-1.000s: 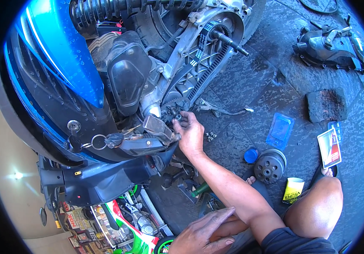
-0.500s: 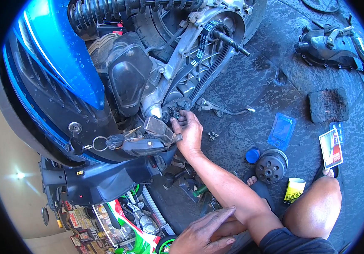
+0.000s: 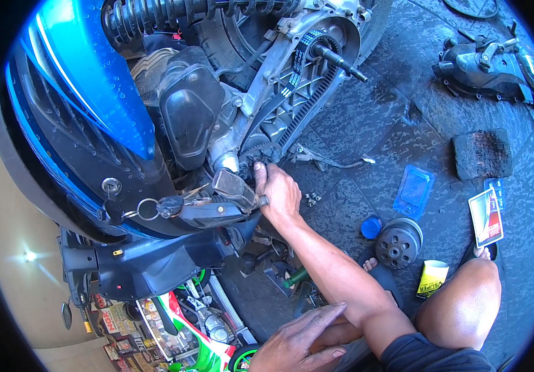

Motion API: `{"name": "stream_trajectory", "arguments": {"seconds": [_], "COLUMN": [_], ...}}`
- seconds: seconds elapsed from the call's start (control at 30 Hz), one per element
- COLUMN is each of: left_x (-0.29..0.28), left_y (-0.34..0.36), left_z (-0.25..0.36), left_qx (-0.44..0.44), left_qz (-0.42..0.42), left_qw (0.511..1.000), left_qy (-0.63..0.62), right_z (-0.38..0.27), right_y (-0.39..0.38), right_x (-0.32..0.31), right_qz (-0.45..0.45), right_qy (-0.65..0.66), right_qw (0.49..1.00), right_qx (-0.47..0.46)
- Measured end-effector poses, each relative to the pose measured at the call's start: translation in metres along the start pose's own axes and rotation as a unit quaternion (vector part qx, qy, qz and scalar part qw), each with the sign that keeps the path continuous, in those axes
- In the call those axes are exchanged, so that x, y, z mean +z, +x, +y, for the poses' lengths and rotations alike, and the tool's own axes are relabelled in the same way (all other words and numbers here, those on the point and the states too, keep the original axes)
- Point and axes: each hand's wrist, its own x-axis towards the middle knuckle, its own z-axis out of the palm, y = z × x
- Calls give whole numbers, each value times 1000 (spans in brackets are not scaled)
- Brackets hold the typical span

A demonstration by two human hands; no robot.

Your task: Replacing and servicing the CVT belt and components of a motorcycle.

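Note:
My right hand (image 3: 277,191) reaches to the front pulley (image 3: 259,152) of a scooter engine, at the lower end of the toothed drive belt (image 3: 310,113). Its thumb points up against the pulley and the other fingers curl down, so whatever they grip is hidden. The belt loops up around a splined shaft (image 3: 341,62) in the open metal case (image 3: 260,111). Low in the picture my left hand (image 3: 298,341) holds nothing, fingers stretched out and apart, its fingertips lying by my right forearm. A few small nuts or bolts (image 3: 312,199) lie on the floor beside my right hand.
Blue scooter bodywork (image 3: 87,80) with hanging keys (image 3: 149,209) stands at left. On the dark floor (image 3: 366,155) lie a clutch drum (image 3: 398,243), blue cap (image 3: 371,227), blue plastic tray (image 3: 414,191), yellow packet (image 3: 432,278), dark pad (image 3: 481,154) and removed engine cover (image 3: 490,69).
My right hand has turned at the pulley: its thumb now points upward and its fingers have dropped lower. My left hand stays where it was.

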Motion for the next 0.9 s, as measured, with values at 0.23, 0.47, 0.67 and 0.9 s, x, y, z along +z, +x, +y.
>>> {"name": "stream_trajectory", "arguments": {"seconds": [0.23,0.47,0.67,0.9], "left_x": [-1,-1,-2,-2], "left_y": [1,1,2,2], "left_z": [3,2,1,4], "left_qx": [-5,-9,7,-3], "left_qz": [6,0,0,-2], "left_qw": [1000,1000,1000,1000], "left_qy": [10,4,19,5], "right_z": [2,-4,2,-11], "right_y": [7,-5,-15,-1], "right_x": [-1,5,3,-3], "right_qz": [-254,-159,-122,-140], "right_qy": [518,456,542,518], "right_qw": [745,800,792,787], "right_qx": [334,356,255,305]}}
